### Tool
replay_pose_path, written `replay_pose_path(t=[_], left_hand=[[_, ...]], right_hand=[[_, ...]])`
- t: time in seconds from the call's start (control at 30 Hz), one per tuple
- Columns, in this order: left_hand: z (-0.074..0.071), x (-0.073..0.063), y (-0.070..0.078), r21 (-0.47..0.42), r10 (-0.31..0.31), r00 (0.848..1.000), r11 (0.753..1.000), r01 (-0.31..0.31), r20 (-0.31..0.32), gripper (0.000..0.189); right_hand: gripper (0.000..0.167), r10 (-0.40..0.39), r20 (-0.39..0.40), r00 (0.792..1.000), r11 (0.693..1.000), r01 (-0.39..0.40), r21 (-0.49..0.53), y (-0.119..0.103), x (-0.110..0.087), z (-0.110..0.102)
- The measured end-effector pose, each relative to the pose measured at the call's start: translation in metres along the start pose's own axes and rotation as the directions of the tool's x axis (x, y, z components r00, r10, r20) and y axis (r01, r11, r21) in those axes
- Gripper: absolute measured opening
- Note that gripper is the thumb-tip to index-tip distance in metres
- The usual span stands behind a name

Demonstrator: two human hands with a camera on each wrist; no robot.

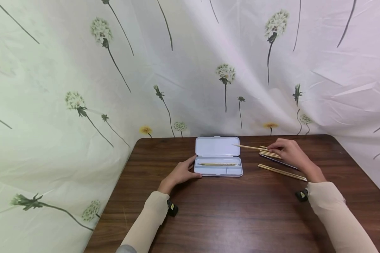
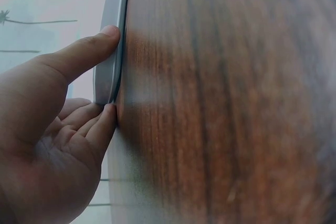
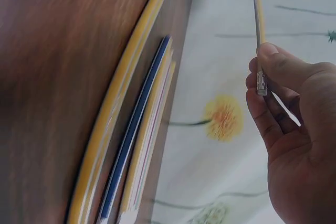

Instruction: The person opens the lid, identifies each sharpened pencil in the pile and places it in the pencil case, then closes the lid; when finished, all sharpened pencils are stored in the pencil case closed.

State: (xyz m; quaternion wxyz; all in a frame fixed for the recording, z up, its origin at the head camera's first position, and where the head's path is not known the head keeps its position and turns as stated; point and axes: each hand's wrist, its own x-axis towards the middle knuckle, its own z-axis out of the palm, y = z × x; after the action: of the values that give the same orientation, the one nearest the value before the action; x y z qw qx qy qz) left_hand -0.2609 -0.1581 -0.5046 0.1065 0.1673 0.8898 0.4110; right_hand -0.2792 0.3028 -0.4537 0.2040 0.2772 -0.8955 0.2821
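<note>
A pale blue pencil case [image 1: 210,170] lies unfolded on the table, its lid [image 1: 217,146] tipped back toward the cloth. Inside, yellow pencils [image 1: 218,164] lie in the long rear compartment. My left hand [image 1: 183,172] holds the case by its left end, thumb on the front edge and fingers around the side. In my right hand [image 1: 289,153] a yellow pencil [image 3: 257,14] is pinched near its eraser end, tip pointing left over the lid's right part. Beneath and beside that hand lie a yellow pair of pencils [image 1: 282,172], a dark blue pencil [image 1: 280,161] and several yellowish ones [image 1: 269,154].
The dark wooden table [image 1: 228,218] runs back to a white cloth [image 1: 190,77] printed with dandelions, which hangs behind it and along the left side. A small black device [image 1: 172,209] is strapped at the left wrist, another [image 1: 302,195] at the right.
</note>
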Motion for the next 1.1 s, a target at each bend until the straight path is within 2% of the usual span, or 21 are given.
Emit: replay_pose_path(t=[0.2, 0.63, 0.93, 1.1], left_hand=[[0.000, 0.000, 0.000, -0.001, 0.001, 1.000, 1.000, -0.001, 0.002, 0.097], [0.000, 0.001, -0.001, 0.001, 0.002, 1.000, 1.000, -0.002, -0.001, 0.097], [0.000, 0.002, -0.001, -0.002, 0.001, 1.000, 1.000, -0.001, -0.007, 0.097], [0.001, 0.002, -0.001, -0.002, -0.002, 1.000, 1.000, 0.002, -0.006, 0.097]], right_hand=[[0.015, -0.043, 0.009, 0.999, 0.999, 0.043, 0.026, -0.009, 0.017, 0.012], [0.015, -0.069, 0.122, 0.990, 0.989, 0.052, 0.136, -0.034, 0.045, 0.037], [0.017, -0.061, 0.173, 0.983, 0.979, 0.025, 0.204, -0.054, 0.058, 0.054], [0.016, -0.100, 0.168, 0.981, 0.971, 0.059, 0.232, -0.057, 0.060, 0.067]])
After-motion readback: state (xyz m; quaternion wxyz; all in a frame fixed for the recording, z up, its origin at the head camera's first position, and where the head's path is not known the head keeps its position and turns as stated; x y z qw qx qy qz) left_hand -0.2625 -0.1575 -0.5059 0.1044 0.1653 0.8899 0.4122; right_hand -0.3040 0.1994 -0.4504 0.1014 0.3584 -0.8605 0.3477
